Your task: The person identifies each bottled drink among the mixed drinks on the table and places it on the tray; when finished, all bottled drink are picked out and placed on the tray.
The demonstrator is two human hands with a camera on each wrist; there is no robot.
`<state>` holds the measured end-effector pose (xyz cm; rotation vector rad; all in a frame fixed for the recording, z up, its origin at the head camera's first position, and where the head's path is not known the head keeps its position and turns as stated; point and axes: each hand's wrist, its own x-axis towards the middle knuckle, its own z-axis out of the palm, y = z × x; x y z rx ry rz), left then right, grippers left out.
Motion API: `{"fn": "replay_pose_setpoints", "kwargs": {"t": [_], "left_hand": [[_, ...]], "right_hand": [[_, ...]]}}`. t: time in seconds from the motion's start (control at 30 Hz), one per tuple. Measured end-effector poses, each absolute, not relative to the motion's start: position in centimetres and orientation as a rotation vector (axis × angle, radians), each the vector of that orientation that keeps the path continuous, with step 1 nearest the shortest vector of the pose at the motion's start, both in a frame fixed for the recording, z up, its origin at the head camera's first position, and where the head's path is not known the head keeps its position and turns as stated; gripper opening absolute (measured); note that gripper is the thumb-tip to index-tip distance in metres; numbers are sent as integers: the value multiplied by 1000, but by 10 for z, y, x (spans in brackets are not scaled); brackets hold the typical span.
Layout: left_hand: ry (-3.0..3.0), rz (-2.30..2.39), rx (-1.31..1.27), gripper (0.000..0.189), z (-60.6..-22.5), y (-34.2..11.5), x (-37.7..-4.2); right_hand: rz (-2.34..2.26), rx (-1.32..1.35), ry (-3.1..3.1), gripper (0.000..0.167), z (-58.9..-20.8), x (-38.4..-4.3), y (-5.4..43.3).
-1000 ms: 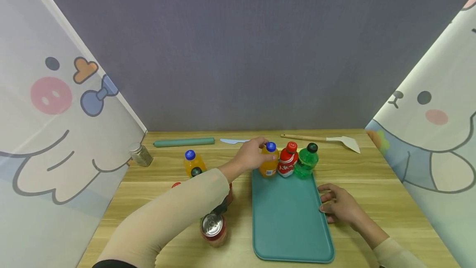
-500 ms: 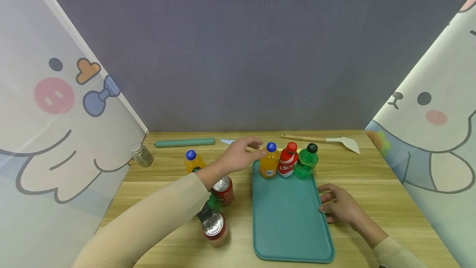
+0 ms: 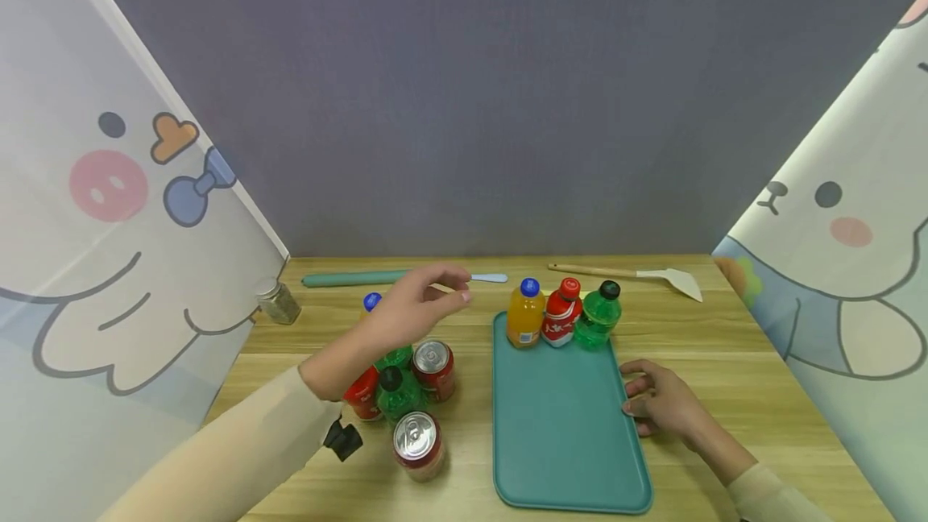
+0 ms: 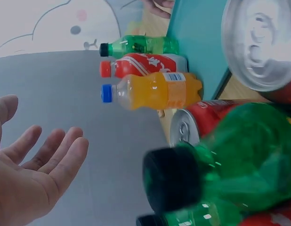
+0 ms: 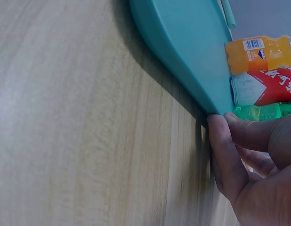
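My left hand (image 3: pixel 406 308), fingers loosely bent and holding nothing, hovers over the drinks on the left. Beneath it are green bottles (image 3: pixel 399 399), a red drink container (image 3: pixel 364 395) partly covered by the wrist, and two soda cans (image 3: pixel 433 369). A blue-capped bottle (image 3: pixel 372 301) is mostly hidden behind the hand. My right hand (image 3: pixel 663 401) pinches the right rim of the teal tray (image 3: pixel 565 433) between thumb and fingers. At the tray's far end stand an orange juice bottle (image 3: pixel 525 319), a red-and-white bottle (image 3: pixel 561 319) and a green bottle (image 3: pixel 596 321), side by side.
Along the back lie a teal rod (image 3: pixel 348 279), a knife (image 3: pixel 489 277) with a pale blade, and a spatula (image 3: pixel 670 276) with a wooden handle. A spice jar (image 3: pixel 277 302) stands by the left wall panel. A grey panel (image 3: pixel 500 103) closes off the back.
My left hand has let go of the orange juice bottle at the tray's far end and moved left over the group of drinks. The right hand and the tray have stayed put.
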<state>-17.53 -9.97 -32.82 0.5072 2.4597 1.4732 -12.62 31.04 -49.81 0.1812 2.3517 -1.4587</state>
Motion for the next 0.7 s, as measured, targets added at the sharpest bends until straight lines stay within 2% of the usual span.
{"fn": "replay_pose_setpoints", "kwargs": {"t": [0.37, 0.7], "left_hand": [[2542, 1498, 529, 30, -344, -152, -147], [2727, 1433, 425, 25, -360, -194, -120]], "right_hand": [[-1455, 204, 2353, 64, -498, -125, 309], [-1450, 214, 2350, 65, -497, -126, 309]]}}
